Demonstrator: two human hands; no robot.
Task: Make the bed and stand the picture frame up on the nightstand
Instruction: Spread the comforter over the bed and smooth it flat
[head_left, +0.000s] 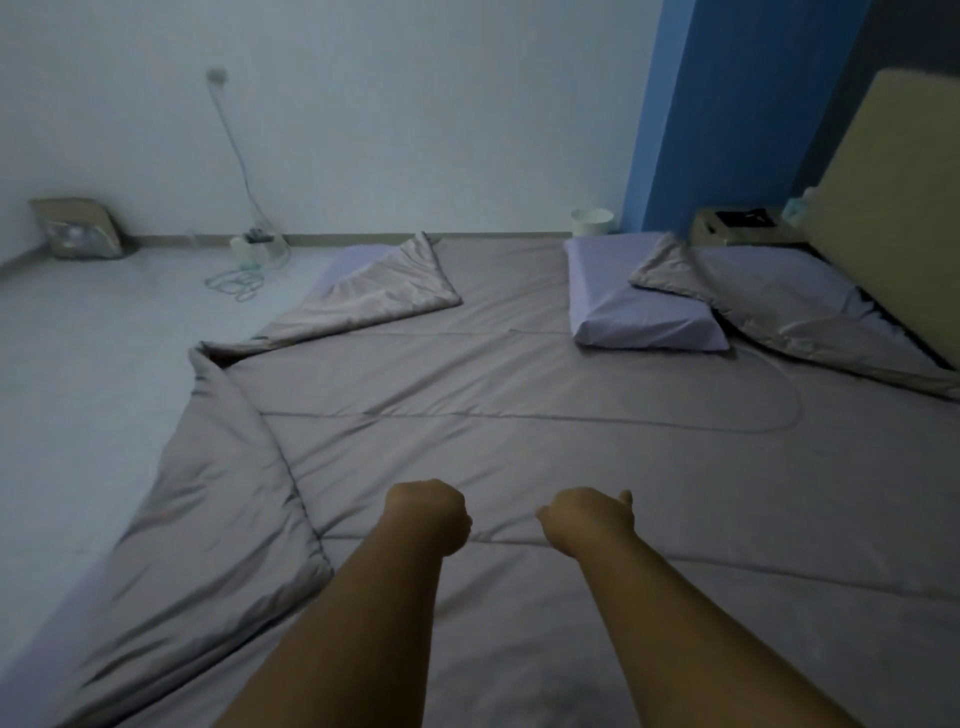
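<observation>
Step in hand, as judged: spreading the grey-brown quilted duvet (519, 441) over the bed. The left hand (431, 519) and right hand (589, 519) are fisted just above it; whether they pinch fabric cannot be told. Three corners lie folded back. One lavender pillow (639, 306) rests near the head edge. Next: flatten the left-edge fold. One dark frame-like object (740, 217) lies flat on the beige nightstand (706, 234).

Dark item on the nightstand (737, 228) too blurred to identify
</observation>
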